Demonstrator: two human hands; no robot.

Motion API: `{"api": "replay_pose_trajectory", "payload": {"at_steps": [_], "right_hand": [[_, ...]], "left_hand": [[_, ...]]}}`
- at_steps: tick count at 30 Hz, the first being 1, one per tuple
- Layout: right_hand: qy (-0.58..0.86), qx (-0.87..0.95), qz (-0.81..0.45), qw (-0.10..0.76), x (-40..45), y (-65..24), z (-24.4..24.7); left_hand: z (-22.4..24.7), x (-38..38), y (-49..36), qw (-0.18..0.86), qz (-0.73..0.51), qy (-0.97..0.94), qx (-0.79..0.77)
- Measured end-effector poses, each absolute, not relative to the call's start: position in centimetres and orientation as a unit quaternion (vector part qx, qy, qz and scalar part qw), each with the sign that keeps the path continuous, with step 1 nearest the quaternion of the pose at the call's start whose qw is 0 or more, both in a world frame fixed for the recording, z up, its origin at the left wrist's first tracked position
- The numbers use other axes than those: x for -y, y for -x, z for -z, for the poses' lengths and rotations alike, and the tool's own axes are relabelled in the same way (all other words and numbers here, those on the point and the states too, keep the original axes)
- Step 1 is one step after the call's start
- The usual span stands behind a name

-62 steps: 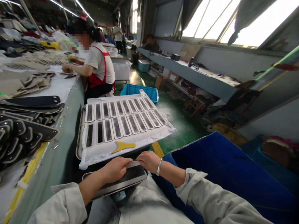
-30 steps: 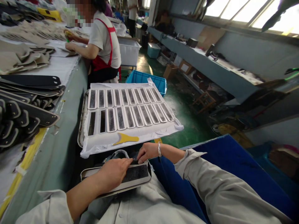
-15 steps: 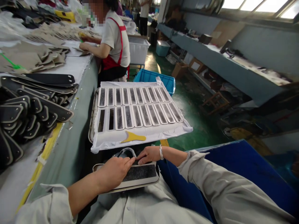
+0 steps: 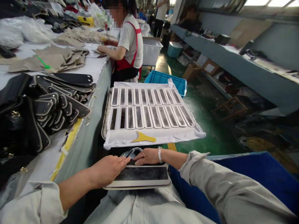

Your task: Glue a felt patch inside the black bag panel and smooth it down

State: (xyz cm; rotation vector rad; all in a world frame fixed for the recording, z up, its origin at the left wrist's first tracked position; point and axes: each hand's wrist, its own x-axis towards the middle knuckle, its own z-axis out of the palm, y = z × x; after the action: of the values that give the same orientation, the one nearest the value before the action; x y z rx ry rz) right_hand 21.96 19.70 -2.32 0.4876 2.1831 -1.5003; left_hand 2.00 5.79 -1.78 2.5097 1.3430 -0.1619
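A flat piece with a pale border and a dark speckled rectangle (image 4: 144,173) rests across my lap, with other layers under it. My left hand (image 4: 108,169) lies over its upper left part, fingers stretched and close together, the thumb hidden. At the upper edge my right hand (image 4: 148,156) has its fingers bent and closed on the dark strip there, a silver bangle (image 4: 160,154) at the wrist. Behind the fingertips, which almost meet, rises a looped handle (image 4: 137,149) that looks wrapped in clear film. Just beyond is a yellow scraper-shaped tool (image 4: 143,137) on a white-covered board (image 4: 121,139).
Two rows of pale-edged dark strips (image 4: 147,117) cover the board. To the left, dark straps (image 4: 65,105) pile up on the worktable (image 4: 99,82). A seated co-worker (image 4: 132,40) handles pieces farther along. Blue bins stand beyond the board (image 4: 167,81) and at my right (image 4: 252,174).
The view has turned left, so the surroundings sit farther right. My left hand has slid a little left along the piece, baring more of its dark rectangle. My right hand stays at the upper edge.
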Motion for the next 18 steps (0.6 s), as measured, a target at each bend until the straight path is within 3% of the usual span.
{"api": "replay_pose_trajectory", "payload": {"at_steps": [8,18], "right_hand": [[-0.130,-0.821,0.518,0.202,-18.5,-18.2,2.9],[-0.113,-0.836,0.503,0.189,-18.0,-15.5,3.4]], "left_hand": [[1.2,-4.2,0.4,0.153,0.018,-0.864,-0.479],[1.0,-2.4,1.4,0.040,-0.009,-0.875,-0.482]]}}
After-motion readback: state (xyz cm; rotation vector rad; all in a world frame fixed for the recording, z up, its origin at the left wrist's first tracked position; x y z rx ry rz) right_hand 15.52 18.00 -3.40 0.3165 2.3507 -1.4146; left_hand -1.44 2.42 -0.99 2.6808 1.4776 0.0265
